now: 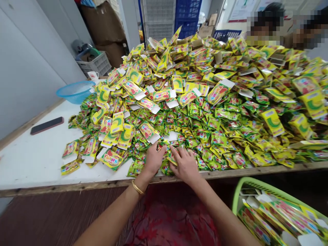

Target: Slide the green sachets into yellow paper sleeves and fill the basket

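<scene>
My left hand (154, 159), with a gold bangle on its wrist, is at the near edge of a heap of small green candy packets (217, 139). Close beside it on the right, my right hand (185, 163) reaches into the same packets, fingers bent. Between the two hands lie a few packets, and a white carton flap (172, 136) shows just beyond the fingertips. What the fingers of either hand hold is too small to make out. A yellow carton (149, 132) with a white open flap rests just past my left hand.
Many yellow cartons (188, 97) are piled behind the packets. A phone (47, 125) and a blue basin (76, 91) are on the white table (33, 164) at left. A green basket (239, 191) of cartons stands lower right. Two people are at the far right.
</scene>
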Tool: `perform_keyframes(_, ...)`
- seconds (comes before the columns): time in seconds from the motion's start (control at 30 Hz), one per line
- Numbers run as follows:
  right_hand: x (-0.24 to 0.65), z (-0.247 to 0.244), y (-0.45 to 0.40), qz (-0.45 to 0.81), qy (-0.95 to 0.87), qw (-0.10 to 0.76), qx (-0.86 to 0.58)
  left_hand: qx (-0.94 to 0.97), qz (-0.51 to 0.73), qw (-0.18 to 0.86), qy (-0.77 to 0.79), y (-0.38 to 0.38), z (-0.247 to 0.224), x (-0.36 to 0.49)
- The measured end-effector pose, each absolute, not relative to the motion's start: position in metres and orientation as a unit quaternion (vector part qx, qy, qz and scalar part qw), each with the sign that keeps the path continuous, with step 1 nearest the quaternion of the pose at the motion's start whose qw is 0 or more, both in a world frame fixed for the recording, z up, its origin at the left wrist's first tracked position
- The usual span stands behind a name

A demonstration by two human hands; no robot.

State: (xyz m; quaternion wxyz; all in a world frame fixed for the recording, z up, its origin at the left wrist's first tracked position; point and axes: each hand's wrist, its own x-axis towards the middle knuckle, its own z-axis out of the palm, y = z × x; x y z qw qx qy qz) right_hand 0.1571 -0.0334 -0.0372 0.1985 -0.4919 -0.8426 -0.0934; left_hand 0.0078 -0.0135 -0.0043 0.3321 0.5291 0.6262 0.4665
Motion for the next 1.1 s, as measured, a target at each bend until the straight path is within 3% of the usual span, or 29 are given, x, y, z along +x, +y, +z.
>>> perform_keyframes(0.3,0.155,-0.048,-0.03,-0.073,-0.826,0.265,-0.493,0.582,0.445,0.241,0.636,-0.007,-0.015,0.023)
perform_keyframes(0.57,0.158,-0.046,-0.031,-0.077,-0.818,0.294,-0.488,0.614,0.364,0.374,0.593,0.007,-0.005,-0.001)
perform_keyframes(0.83,0.159,-0.044,-0.032,-0.053,-0.822,0.295,-0.485,0.66,0.381,0.186,0.62,-0.003,-0.003,0.021)
perform_keyframes(1.1,0.159,-0.043,-0.033,-0.061,-0.823,0.297,-0.481,0.717,0.246,0.307,0.576,0.003,0.011,0.009)
